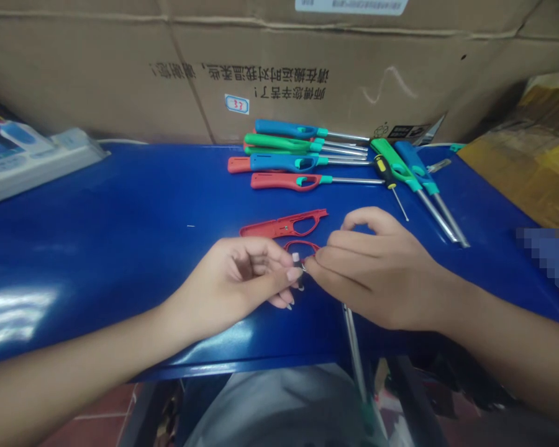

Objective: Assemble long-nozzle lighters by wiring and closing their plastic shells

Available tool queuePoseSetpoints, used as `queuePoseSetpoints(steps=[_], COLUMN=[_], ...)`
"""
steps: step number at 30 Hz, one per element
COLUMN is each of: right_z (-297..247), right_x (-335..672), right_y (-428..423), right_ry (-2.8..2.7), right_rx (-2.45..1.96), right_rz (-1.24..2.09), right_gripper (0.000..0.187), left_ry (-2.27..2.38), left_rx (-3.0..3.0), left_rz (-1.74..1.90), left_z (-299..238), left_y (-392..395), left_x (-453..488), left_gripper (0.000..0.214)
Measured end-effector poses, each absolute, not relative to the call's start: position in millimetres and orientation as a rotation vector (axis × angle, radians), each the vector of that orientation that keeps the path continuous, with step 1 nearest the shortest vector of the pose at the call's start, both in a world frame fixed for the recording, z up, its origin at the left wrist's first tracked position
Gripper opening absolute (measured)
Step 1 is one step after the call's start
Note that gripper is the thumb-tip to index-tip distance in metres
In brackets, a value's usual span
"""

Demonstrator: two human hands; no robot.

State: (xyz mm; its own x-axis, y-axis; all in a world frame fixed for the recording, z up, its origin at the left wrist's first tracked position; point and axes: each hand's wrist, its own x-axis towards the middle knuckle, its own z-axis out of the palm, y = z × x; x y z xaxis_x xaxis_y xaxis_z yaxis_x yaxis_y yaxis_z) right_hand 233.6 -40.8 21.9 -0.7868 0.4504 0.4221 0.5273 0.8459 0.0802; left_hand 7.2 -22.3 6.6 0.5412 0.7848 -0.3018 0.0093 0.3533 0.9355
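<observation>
My left hand [256,267] pinches a small black cylinder with a pale cap [296,257], which looks like a lighter's igniter, between thumb and fingers. Close against it, my right hand [382,267] has its fingertips pressed together by a thin silvery bit; what they hold is hidden. A metal tube [353,335] slants down from below my right hand past the table edge, and whether the hand grips it I cannot tell. Behind the hands lies an opened red lighter shell half [265,228]. Another red loop-shaped piece [302,244] is partly covered by my fingers.
Several long lighters in red, green and blue [279,162] lie at the back of the blue table [97,248]. A yellow-black screwdriver [384,172] rests beside two more lighters [400,164]. Behind stands a cardboard box [121,81]; a power strip [41,161] is at left.
</observation>
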Motion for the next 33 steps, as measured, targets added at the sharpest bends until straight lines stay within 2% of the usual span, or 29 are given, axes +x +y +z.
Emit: queuePoseSetpoints(steps=[6,9,11,15,19,22,27,33], right_z=[18,14,13,16,21,21,19,24], right_x=[229,231,233,234,232,232,236,238], right_y=[-46,-40,-37,-37,-39,-39,-42,-48], right_ry=[-2.725,-2.687,-2.624,-2.378,-2.171,-2.174,-2.330,-2.419], right_rx=[-0.680,-0.733,-0.824,-1.006,-0.991,-0.903,-0.811,-0.755], right_rz=[-0.445,-0.368,-0.166,0.467,0.728,0.667,0.235,-0.116], right_gripper=[0.041,0.036,0.027,0.009,0.009,0.010,0.011,0.027], left_ry=[0.892,0.892,0.864,0.806,0.761,0.746,0.726,0.742], left_rx=[1.102,1.100,1.103,1.153,1.272,1.419,1.806,1.990], left_rz=[0.558,0.582,0.611,0.675,0.764,0.841,0.927,0.949], left_z=[6,7,9,11,8,5,5,7], left_y=[-22,-20,-19,-18,-19,-20,-21,-22], left_x=[10,10,9,6,4,1,-4,-4], left_gripper=[0.014,0.013,0.011,0.007,0.011,0.013,0.012,0.012])
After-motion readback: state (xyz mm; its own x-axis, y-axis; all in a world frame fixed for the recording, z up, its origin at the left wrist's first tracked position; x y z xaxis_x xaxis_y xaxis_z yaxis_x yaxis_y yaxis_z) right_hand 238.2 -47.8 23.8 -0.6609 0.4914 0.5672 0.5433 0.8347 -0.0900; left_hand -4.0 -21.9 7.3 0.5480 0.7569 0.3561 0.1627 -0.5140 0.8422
